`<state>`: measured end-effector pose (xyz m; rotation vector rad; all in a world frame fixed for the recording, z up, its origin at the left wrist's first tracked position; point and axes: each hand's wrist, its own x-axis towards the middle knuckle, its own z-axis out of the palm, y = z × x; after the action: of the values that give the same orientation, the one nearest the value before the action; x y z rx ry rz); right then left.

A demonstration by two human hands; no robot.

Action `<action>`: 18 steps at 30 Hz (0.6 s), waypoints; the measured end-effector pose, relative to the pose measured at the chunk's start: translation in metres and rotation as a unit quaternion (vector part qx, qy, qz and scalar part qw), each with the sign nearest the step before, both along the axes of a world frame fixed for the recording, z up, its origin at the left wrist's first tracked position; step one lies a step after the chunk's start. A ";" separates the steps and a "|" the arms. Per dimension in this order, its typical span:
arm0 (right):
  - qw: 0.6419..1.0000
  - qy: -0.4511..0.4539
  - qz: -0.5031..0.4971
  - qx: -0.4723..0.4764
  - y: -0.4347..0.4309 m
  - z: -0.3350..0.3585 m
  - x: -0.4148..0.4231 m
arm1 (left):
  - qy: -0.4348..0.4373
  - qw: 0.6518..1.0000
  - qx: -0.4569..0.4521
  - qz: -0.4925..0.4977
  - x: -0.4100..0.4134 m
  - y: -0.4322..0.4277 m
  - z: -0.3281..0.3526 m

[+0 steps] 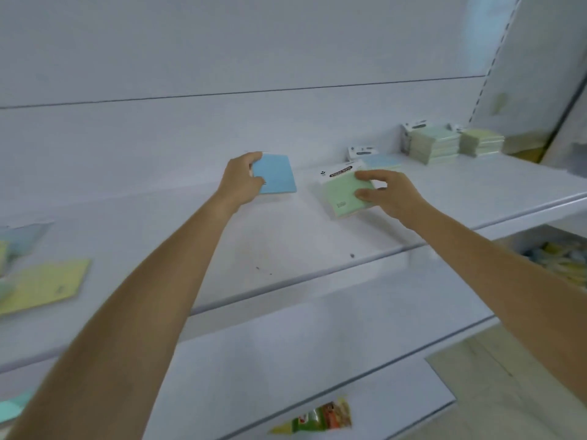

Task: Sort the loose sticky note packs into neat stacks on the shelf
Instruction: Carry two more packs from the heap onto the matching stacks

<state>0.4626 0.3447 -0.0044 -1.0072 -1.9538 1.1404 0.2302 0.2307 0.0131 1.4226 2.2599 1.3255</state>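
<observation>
Two packs in hand. Our left hand (240, 183) grips the blue pack (277, 176) by its left edge over the shelf (286, 249); our right hand (392, 196) pinches the green pack (344, 195) just beside. We should carry each to the stacks (435, 144) far right, aligning edges before letting go.

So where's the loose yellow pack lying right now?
In the head view, the yellow pack lies flat at the far left of the shelf, well left of the left hand and the blue pack it holds.

Colourful packet (317, 419) at bottom; beige floor (514, 385) lower right
</observation>
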 end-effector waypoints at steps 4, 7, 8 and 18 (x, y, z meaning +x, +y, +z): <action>0.999 0.023 -0.038 0.008 0.037 -0.002 0.085 | 0.011 1.000 0.000 -0.011 0.084 0.057 -0.007; 0.997 0.046 -0.064 -0.004 0.066 -0.004 0.131 | -0.003 1.000 0.014 -0.002 0.128 0.094 -0.009; 0.996 0.053 -0.068 -0.011 0.075 -0.004 0.143 | -0.014 1.000 0.019 0.002 0.138 0.106 -0.009; 0.989 0.111 -0.071 -0.063 0.181 0.000 0.184 | -0.107 0.992 0.065 0.032 0.149 0.220 -0.010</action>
<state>0.6469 0.5256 -0.0046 -1.0193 -1.6262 1.2493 0.3788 0.4504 0.0030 1.1892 2.1305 1.5877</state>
